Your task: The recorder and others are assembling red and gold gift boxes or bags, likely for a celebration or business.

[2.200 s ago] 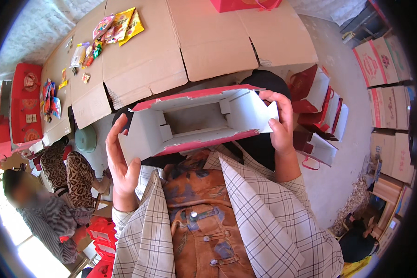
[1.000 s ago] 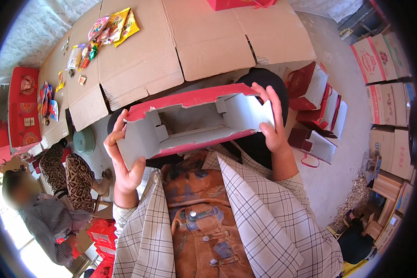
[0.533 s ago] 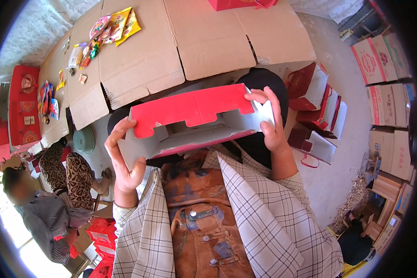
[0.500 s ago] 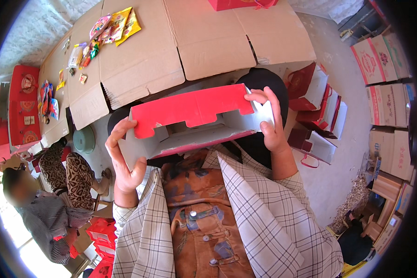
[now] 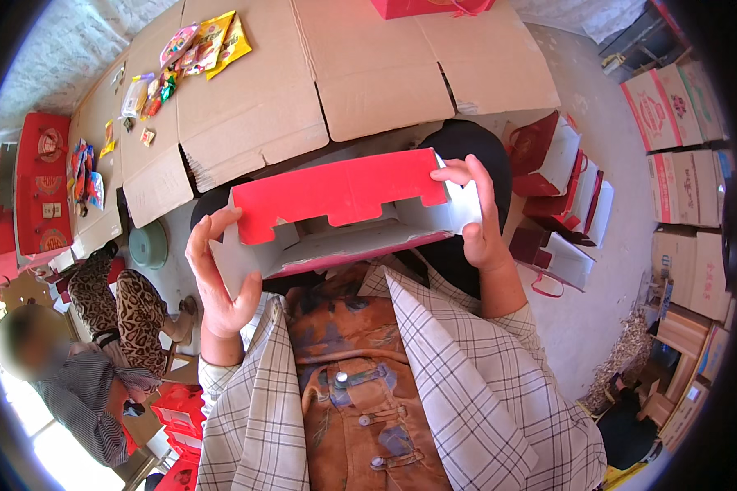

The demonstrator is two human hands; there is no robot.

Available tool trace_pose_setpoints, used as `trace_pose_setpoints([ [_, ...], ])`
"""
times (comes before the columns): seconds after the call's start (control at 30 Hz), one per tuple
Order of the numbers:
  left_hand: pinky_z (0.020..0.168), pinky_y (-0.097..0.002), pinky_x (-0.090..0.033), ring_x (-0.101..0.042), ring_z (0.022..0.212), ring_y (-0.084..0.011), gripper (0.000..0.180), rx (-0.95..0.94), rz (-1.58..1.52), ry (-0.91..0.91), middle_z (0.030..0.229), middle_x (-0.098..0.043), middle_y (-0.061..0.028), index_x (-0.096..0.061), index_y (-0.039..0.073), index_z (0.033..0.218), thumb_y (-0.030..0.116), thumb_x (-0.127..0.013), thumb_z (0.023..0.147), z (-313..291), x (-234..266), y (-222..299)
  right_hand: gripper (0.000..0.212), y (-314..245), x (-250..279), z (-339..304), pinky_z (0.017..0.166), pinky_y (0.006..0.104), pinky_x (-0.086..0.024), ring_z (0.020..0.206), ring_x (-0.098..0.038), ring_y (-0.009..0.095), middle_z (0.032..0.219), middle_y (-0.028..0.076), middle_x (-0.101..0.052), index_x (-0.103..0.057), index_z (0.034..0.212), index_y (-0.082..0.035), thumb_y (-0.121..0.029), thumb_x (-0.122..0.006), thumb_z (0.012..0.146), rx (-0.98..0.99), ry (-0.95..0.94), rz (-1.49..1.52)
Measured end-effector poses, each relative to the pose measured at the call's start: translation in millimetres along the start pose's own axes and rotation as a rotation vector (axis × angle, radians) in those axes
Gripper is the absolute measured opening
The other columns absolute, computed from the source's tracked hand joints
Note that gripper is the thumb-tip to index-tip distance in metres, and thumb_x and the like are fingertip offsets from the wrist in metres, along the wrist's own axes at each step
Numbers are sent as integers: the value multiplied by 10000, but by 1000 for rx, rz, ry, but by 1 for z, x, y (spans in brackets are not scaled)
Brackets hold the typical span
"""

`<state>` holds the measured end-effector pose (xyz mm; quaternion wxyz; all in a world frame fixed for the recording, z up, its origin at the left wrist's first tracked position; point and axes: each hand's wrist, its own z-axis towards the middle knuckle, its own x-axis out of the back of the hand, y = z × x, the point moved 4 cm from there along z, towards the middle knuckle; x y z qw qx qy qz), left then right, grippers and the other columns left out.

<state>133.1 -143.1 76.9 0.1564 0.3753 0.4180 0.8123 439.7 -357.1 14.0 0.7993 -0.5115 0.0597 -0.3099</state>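
A red cardboard box (image 5: pixel 340 193) with a white inside lies across my lap, its open side facing me. The red flap along its far edge has notches cut in it. My left hand (image 5: pixel 223 274) grips the left end, thumb and fingers on the white side wall. At the other end my right hand (image 5: pixel 477 214) has its fingers bent over the corner of the flap and its thumb against the white wall. The underside of the box is hidden.
Ahead stands a table covered with flattened cardboard (image 5: pixel 246 98), with snack packets (image 5: pixel 213 49) at its far left. Red boxes (image 5: pixel 561 188) sit on the floor to the right, before stacked cartons (image 5: pixel 688 188). Another person (image 5: pixel 82 393) sits at the left near a green basin (image 5: pixel 148 245).
My hands and the box stay almost still; the right thumb shifts slightly. The person at the left has moved their head and arms a little.
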Motion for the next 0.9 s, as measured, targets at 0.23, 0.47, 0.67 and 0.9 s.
trace_pose_setpoints([
  [0.23, 1170, -495, -321, -446, 1380, -351, 905, 15, 9, 19, 1480, -454, -260, -198, 72, 1584, 14, -630, 791, 1, -3, 2, 715, -3, 2, 2, 1175, 466, -295, 1294, -518, 313, 1342, 209, -616, -251, 1553, 27, -345, -522, 1006, -75, 46, 78],
  [0.47, 1153, -493, -344, -468, 1352, -343, 1021, 33, -36, -8, 1479, -461, -240, -175, 95, 1608, 215, -812, 819, 1, -2, 1, 815, -7, 2, 3, 1158, 440, -323, 1304, -514, 296, 1367, 204, -604, -231, 1566, 18, -235, -676, 931, -75, 4, 68],
  [0.67, 1121, -472, -382, -472, 1352, -330, 1099, 57, -67, -20, 1476, -475, -233, -167, 89, 1616, 292, -875, 800, -1, 1, 1, 974, -8, 1, 4, 1150, 425, -342, 1319, -518, 296, 1386, 205, -592, -215, 1579, 13, -363, -788, 886, -67, -33, 29],
  [0.9, 1107, -449, -397, -502, 1350, -357, 1103, 57, 55, -93, 1474, -503, -232, -181, 71, 1619, 272, -883, 792, -2, 8, 1, 1081, -8, 2, 4, 1169, 435, -330, 1338, -522, 298, 1409, 195, -584, -194, 1589, 9, -482, -812, 850, -68, -91, -4],
])
